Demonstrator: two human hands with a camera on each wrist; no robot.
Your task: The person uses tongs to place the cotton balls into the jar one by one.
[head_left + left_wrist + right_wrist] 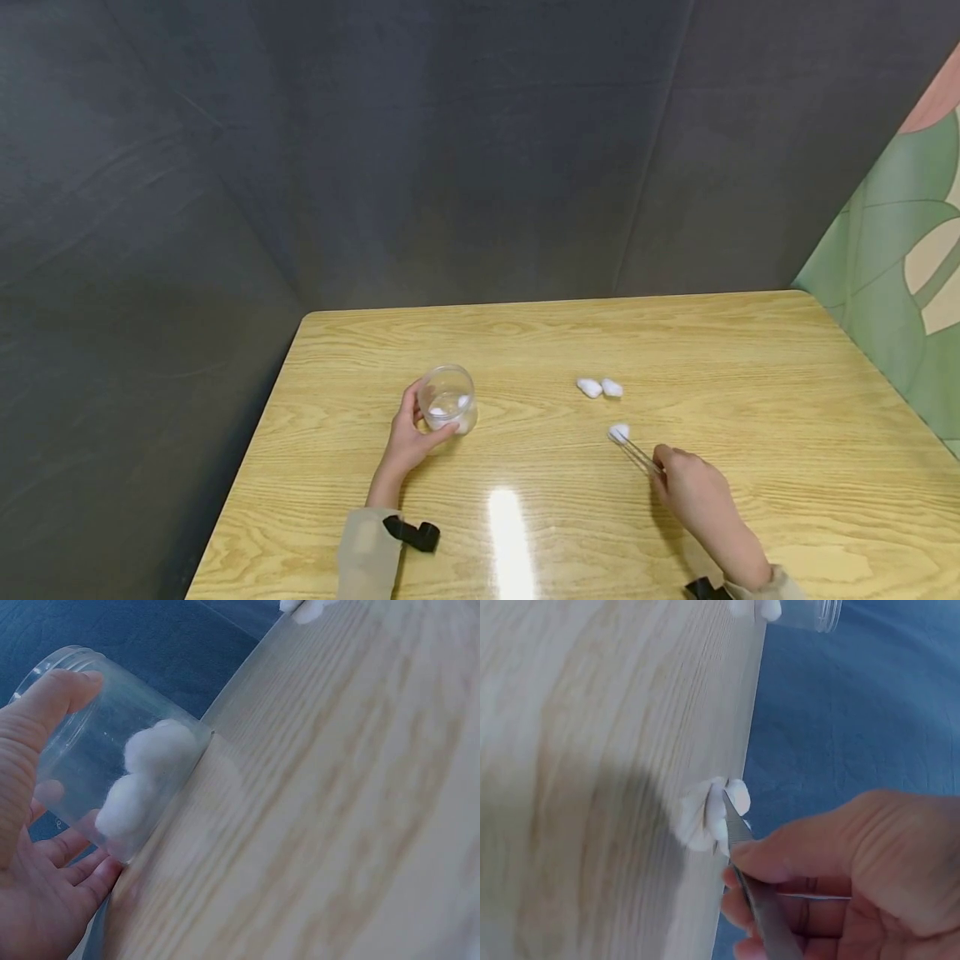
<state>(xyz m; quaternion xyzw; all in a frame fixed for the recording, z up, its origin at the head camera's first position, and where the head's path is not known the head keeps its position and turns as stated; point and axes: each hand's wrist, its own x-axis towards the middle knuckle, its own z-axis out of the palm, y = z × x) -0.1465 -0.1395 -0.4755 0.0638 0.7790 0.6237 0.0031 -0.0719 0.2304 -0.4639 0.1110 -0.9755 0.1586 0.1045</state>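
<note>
A clear round jar (448, 383) stands upright on the table, and my left hand (405, 442) grips its side, thumb in front and fingers behind. Several white cotton balls (156, 750) lie at the jar's bottom. To the right, my right hand (697, 492) pinches metal tweezers (642, 454) between thumb and fingers. At their tips is one cotton ball (618, 432), close over the tabletop. Just beyond it two more cotton balls, a left one (589, 387) and a right one (612, 387), lie side by side. In the right wrist view the tweezer tips overlap the white cotton.
The wood-grain table (525, 342) has a dark cloth wall (465, 167) behind it and along its left side. Along the right edge runs a green patterned panel (892, 250). A bright light reflection (510, 542) lies on the tabletop between the forearms.
</note>
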